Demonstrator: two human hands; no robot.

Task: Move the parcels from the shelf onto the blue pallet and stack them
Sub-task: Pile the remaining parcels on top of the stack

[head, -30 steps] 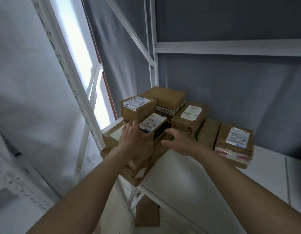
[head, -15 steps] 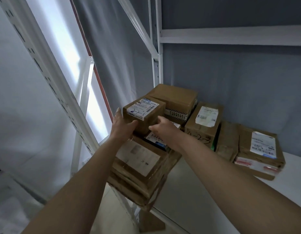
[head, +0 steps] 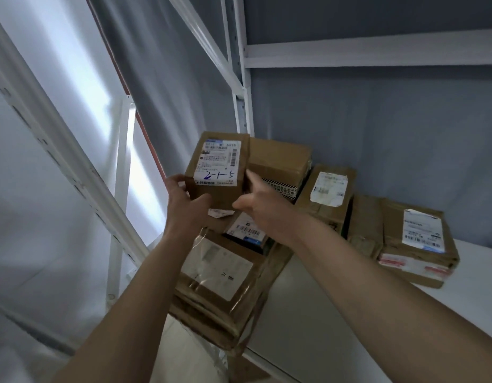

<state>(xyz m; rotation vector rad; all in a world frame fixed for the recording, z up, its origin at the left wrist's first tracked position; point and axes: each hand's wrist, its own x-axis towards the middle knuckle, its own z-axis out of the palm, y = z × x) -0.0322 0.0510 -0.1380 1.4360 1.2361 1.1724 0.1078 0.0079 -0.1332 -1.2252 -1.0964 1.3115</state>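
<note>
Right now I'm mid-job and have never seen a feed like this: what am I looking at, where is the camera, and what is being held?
There is no machine here. One camera sits on a person's head, looking forward and down along both bare arms. The left hand and right hand hold a small labelled box between them, raised above the other parcels. Below it a large flat parcel juts over the edge of the white shelf. More parcels, including a taped one, stand along the grey back wall.

Cardboard parcels: seven visible. One held parcel (head: 216, 172), six on the shelf (head: 336, 313). Hands: two, left (head: 184, 205) and right (head: 264, 208).
</note>
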